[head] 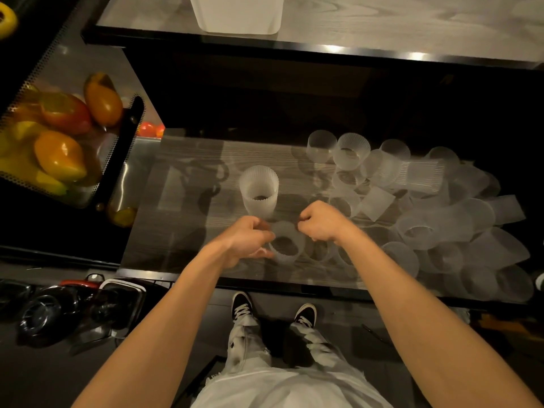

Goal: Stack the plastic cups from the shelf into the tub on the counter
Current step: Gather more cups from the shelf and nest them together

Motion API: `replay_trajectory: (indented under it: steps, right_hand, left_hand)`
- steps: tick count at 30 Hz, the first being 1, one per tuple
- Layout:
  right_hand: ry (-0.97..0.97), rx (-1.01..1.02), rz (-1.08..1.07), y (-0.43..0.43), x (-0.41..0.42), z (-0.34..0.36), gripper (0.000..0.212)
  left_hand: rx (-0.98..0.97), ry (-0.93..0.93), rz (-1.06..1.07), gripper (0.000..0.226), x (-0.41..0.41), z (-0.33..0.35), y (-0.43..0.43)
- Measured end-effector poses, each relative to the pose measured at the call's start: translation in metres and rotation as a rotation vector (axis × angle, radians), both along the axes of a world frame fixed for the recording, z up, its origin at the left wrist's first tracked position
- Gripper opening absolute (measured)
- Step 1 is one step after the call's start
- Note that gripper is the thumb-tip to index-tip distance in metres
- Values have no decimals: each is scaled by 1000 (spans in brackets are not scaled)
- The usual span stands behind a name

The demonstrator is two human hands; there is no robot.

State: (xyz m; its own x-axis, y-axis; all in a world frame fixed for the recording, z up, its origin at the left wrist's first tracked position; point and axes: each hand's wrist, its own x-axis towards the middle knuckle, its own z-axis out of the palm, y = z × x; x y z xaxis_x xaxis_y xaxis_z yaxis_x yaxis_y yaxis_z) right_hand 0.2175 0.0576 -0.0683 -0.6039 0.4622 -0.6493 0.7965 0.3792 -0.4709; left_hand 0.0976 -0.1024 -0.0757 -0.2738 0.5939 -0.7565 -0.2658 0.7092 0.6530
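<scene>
Head view, held cup [287,244]: frosted and ribbed, between the two hands above the front of the shelf [182,178]. Its round opening is turned up toward the camera and its long axis is near upright, leaning slightly.
Upright cup [259,191]: stands on the shelf just behind the hands, mouth up, long axis vertical, wider at the rim than at the base.
Loose cups [441,216]: a jumbled heap on the right half of the shelf. A few at the back stand upright, and most lie on their sides pointing various ways.
Left hand [247,240]: forearm reaches forward, fingers curled round the left side of the held cup.
Right hand [319,220]: knuckles up, fingers bent in, pinching the far right of the same cup's rim.
Hands: close together, parted only by the cup they clamp.
Tub [237,13]: white, on the desk [382,22] above and behind the shelf. Only its near part shows, so I cannot tell what is in it.
Basket [117,160]: perforated metal, to the left, holding orange, red and yellow fruit [60,154].
</scene>
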Motion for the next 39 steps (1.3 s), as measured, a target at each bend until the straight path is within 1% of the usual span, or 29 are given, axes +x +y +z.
replay_trajectory:
  steps: [3,5,9,12,14,17,22,25,29,31,34,37,39]
  right_hand:
    - [120,-48,-65,19,-5,24,22]
    - [228,-77,-116,31,-10,43,19]
    - [434,-90,-210,43,-27,77,12]
    - [531,-87,-259,40,-39,87,14]
    - [571,-53,-251,32,-46,89,14]
    - [572,-58,-226,23,-54,86,15]
    - [495,-59,-199,13,-58,72,24]
    - [458,-47,-202,10,-62,63,26]
    - [418,-38,-186,6,-66,54,27]
    - [394,-27,-167,3,-68,49,29]
    - [373,-27,-165,-1,-67,43,30]
    - [379,-43,-199,0,-62,42,26]
    - [367,-11,-217,3,-55,41,25]
  left_hand:
    - [84,43,-34,26,-11,36,8]
    - [163,124,-33,27,-21,62,13]
    - [337,317,-34,58,-44,99,17]
    - [397,422,-11,63,-55,111,15]
    - [415,451,23,63,-61,111,13]
    - [416,476,56,59,-67,104,9]
    - [331,540,20,67,-72,76,5]
    - [310,560,9,65,-76,60,5]
    - [247,648,-80,66,-80,48,8]
    - [202,658,-106,66,-81,44,9]
    - [120,673,-184,76,-84,41,12]
    - [44,806,-313,78,-87,51,22]
    - [37,908,-381,81,-89,63,33]
